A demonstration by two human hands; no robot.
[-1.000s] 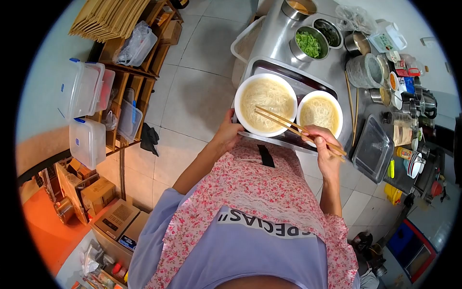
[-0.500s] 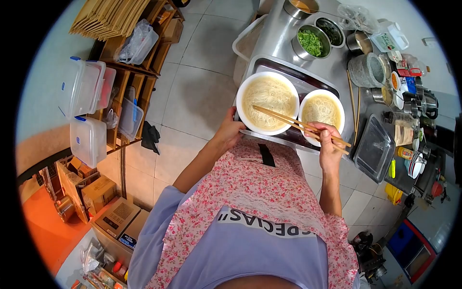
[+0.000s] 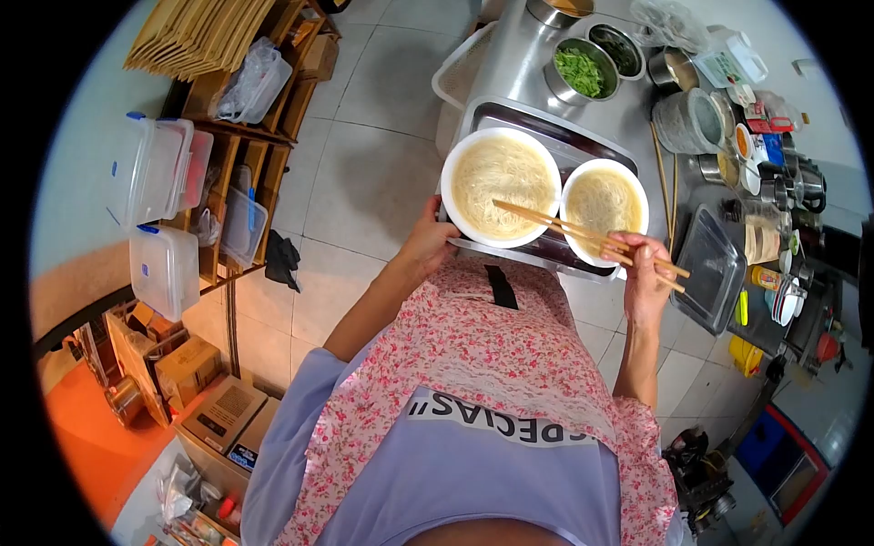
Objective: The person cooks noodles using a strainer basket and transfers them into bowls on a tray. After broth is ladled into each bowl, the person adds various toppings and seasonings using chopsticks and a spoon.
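My right hand (image 3: pixel 645 273) is closed round a pair of wooden chopsticks (image 3: pixel 583 235). Their tips reach over a large white bowl of thin noodles in pale broth (image 3: pixel 501 177). Under the shafts stands a smaller white bowl (image 3: pixel 603 207), also filled with noodles and broth. Both bowls sit on a metal tray (image 3: pixel 583 139) at the counter's edge. At the tray's near left corner, my left hand (image 3: pixel 430 241) grips the edge beside the large bowl; some of its fingers are hidden underneath.
Beyond the tray, a steel bowl of chopped greens (image 3: pixel 581 73) stands on the steel counter (image 3: pixel 510 77) beside a bowl of dark food (image 3: pixel 617 50). Long sticks (image 3: pixel 663 182), a stone mortar (image 3: pixel 689 123) and a clear plastic tray (image 3: pixel 706 273) lie to the right. Shelves (image 3: pixel 246 132) stand left.
My right hand and the chopsticks have shifted right and slightly down, the tips now nearer the middle of the large bowl. My left hand stays at the tray corner.
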